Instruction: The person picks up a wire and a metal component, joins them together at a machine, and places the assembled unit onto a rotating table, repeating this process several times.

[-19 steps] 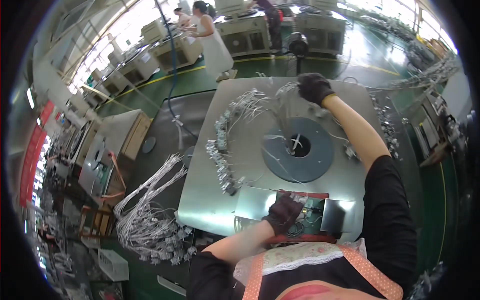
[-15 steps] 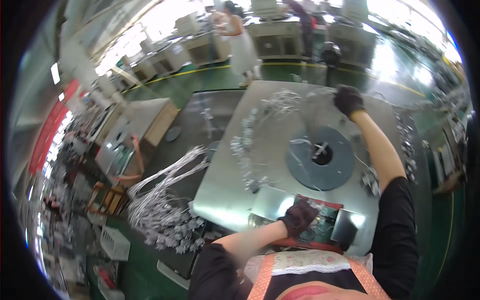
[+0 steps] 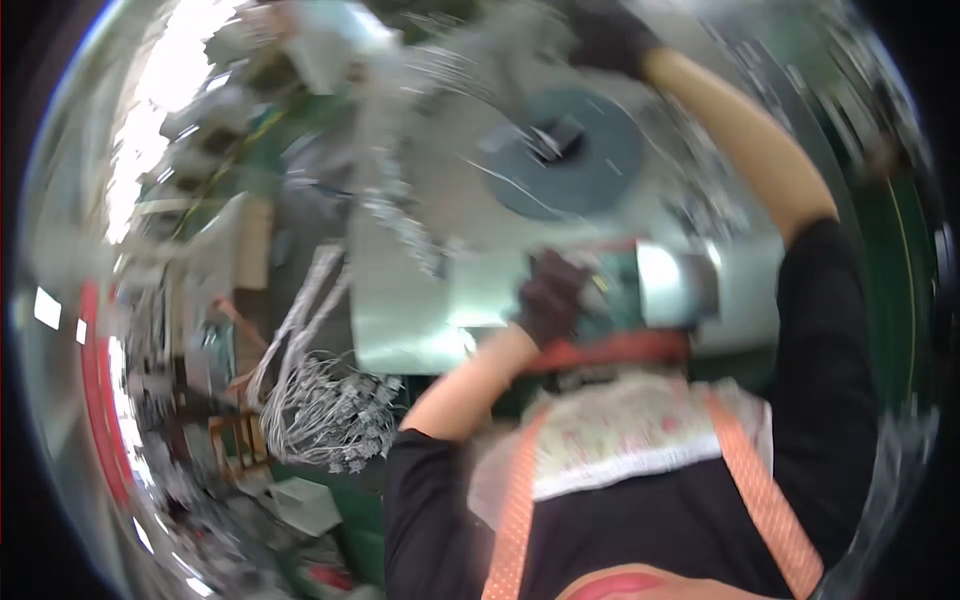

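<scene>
My left hand [image 3: 552, 300], in a dark glove, is over the left part of a red-framed fixture [image 3: 640, 347] with a green inside, close to my apron. Its fingers look curled in, and what they hold, if anything, is hidden. My right hand [image 3: 610, 38], also gloved, reaches out to the far side of the metal table [image 3: 420, 330], beside a bunch of pale cables [image 3: 445, 75]. Motion smears its fingers. Between the hands sits a round grey disc [image 3: 610, 165] with a dark centre, and thin wires cross it.
Small pale connectors [image 3: 395, 205] lie in a row along the table's left part. More small parts [image 3: 705, 210] are right of the disc. A large bundle of grey cables [image 3: 330, 410] lies left of the table, above a white crate [image 3: 305, 505].
My view has tilted downward and swung, so the table sits higher in the picture and everything is blurred. Both hands keep about the same places over the fixture and the table's far side.
</scene>
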Demonstrator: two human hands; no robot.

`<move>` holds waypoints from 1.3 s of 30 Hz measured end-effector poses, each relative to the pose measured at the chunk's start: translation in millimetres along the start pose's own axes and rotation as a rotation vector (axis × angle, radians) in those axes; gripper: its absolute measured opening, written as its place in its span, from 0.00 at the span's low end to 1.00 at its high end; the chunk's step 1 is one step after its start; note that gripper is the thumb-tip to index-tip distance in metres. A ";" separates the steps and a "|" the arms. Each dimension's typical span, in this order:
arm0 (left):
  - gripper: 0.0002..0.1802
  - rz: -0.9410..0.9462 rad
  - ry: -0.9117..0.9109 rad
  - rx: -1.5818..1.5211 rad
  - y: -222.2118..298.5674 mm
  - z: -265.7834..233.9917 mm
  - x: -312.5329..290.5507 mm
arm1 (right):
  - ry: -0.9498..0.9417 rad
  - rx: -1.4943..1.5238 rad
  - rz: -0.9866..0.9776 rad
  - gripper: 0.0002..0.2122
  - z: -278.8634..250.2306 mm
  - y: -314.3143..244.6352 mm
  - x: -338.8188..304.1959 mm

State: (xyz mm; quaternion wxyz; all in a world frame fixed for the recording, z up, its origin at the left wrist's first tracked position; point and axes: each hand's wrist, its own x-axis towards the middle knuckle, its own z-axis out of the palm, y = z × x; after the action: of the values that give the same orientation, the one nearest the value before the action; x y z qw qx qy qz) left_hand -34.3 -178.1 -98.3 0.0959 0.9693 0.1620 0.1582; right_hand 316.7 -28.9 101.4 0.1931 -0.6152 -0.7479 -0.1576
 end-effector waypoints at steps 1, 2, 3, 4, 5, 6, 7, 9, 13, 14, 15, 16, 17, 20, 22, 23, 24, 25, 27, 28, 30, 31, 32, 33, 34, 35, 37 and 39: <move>0.27 -0.218 -0.239 -0.143 -12.7 -13.8 -9.1 | -0.033 0.029 0.102 0.41 -42.1 -78.5 6.7; 0.31 -0.133 -0.287 -0.010 30.8 -64.8 27.1 | 0.041 -0.006 0.104 0.41 -41.6 -56.4 -24.0; 0.32 -0.074 -0.145 0.040 29.0 -61.7 23.1 | 0.030 -0.045 0.133 0.39 -48.8 -63.3 -37.4; 0.31 -0.044 -0.145 0.003 28.8 -64.1 29.9 | 0.024 -0.086 0.156 0.37 -60.2 -71.5 -53.9; 0.31 -0.021 -0.159 0.022 22.1 -56.9 27.1 | 0.016 -0.090 0.188 0.37 -76.9 -81.6 -69.2; 0.31 -0.005 -0.169 0.046 16.5 -49.8 23.8 | -0.061 -0.050 0.279 0.34 -93.3 -94.8 -81.7; 0.31 0.013 -0.184 0.037 21.2 -47.7 25.8 | -0.140 -0.012 0.369 0.32 -103.6 -99.1 -94.9; 0.30 0.009 -0.188 0.064 29.7 -45.1 30.9 | -0.091 0.048 0.302 0.31 -91.9 -68.8 -129.8; 0.30 -0.002 -0.203 0.068 22.7 -41.5 31.9 | -0.106 0.085 0.246 0.29 -68.5 -66.8 -174.3; 0.30 0.001 -0.180 0.060 21.4 -43.0 33.1 | -0.159 0.084 0.209 0.30 -67.9 -66.2 -184.9; 0.30 -0.004 -0.154 0.064 21.0 -49.5 33.0 | -0.148 0.130 0.169 0.28 -60.4 -63.9 -193.9; 0.30 -0.019 -0.143 0.080 22.1 -51.9 35.1 | -0.139 0.173 0.123 0.27 -44.6 -58.0 -207.4; 0.30 -0.033 -0.238 0.058 24.7 -59.0 36.3 | -0.059 0.323 -0.047 0.27 -21.6 -45.7 -228.1; 0.24 0.015 0.008 -0.009 -7.2 -13.7 6.1 | -0.265 0.363 -0.155 0.26 -14.4 -66.8 -251.6; 0.15 -0.045 -0.108 0.078 18.3 -27.0 27.0 | -0.298 0.349 -0.136 0.21 -40.3 -107.8 -257.2; 0.12 -0.043 -0.170 0.046 25.5 -37.0 40.1 | -0.519 0.399 0.032 0.20 -49.5 -131.9 -255.3; 0.09 -0.050 -0.136 0.223 3.5 26.7 31.3 | -0.324 0.377 -0.231 0.20 -32.6 -136.7 -266.0; 0.09 0.034 -0.174 0.338 1.7 16.6 31.7 | -0.314 0.451 -0.201 0.21 -30.9 -154.5 -259.1; 0.11 0.112 -0.203 0.433 22.9 -15.0 47.0 | -0.330 0.503 -0.174 0.22 -42.7 -180.0 -258.5; 0.12 0.108 -0.302 0.407 32.8 -36.1 52.4 | -0.313 0.528 -0.097 0.23 -46.8 -187.9 -255.5; 0.13 0.081 -0.389 0.385 39.0 -60.6 52.5 | -0.296 0.553 -0.046 0.24 -45.6 -192.6 -255.2; 0.14 0.012 -0.400 0.254 39.0 -67.0 51.6 | -0.330 0.565 0.026 0.24 -44.1 -190.9 -258.0; 0.15 -0.049 -0.409 0.120 39.2 -74.5 54.3 | -0.363 0.574 0.104 0.23 -43.4 -187.5 -257.9; 0.21 -0.169 -0.457 0.035 43.1 -89.4 55.8 | -0.225 0.600 0.042 0.22 -47.4 -194.0 -255.8; 0.21 -0.174 -0.448 0.034 40.7 -92.9 56.7 | -0.227 0.596 0.033 0.22 -43.9 -190.2 -255.2; 0.22 -0.267 -0.308 -0.179 41.7 -96.6 56.8 | -0.242 0.556 0.012 0.23 -40.4 -186.2 -256.6; 0.29 -0.481 -0.282 -0.498 43.0 -109.7 62.1 | -0.260 0.511 -0.006 0.23 -39.1 -184.4 -254.9; 0.33 -0.553 -0.252 -0.567 46.7 -115.8 59.9 | -0.295 0.679 0.069 0.27 -50.3 -193.1 -239.2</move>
State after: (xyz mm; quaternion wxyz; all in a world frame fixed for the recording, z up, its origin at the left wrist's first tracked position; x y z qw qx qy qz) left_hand -6.4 -185.3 37.1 0.4171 0.8362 0.3534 0.0447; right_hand 172.4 -295.6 30.4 0.2816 -0.5570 -0.7562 0.1967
